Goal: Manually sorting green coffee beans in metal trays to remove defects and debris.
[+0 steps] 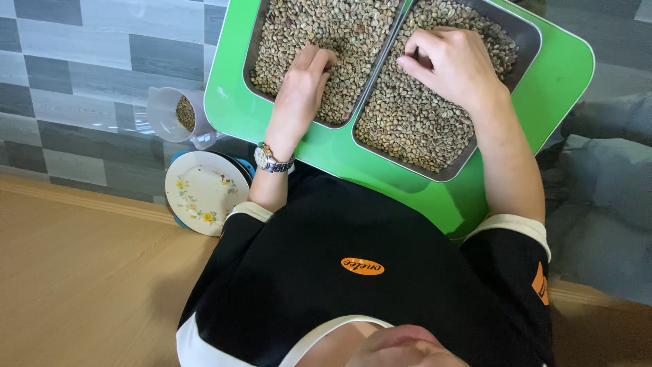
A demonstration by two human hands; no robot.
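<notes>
Two metal trays of pale green beans sit side by side on a bright green tray (pixel 570 68). My left hand (pixel 302 85) rests palm down in the left metal tray (pixel 252 41), fingers spread into the beans (pixel 339 27), a wristwatch (pixel 270 160) on the wrist. My right hand (pixel 448 64) hovers over the right metal tray (pixel 448 173), fingers curled and pinched together just above its beans (pixel 414 129). Whether a bean is pinched between the fingertips cannot be seen.
A clear plastic jug (pixel 173 112) holding some beans stands on the grey tiled floor left of the green tray. A floral white plate (pixel 200 190) on a blue dish lies below it. Wooden flooring lies at lower left; grey fabric at right.
</notes>
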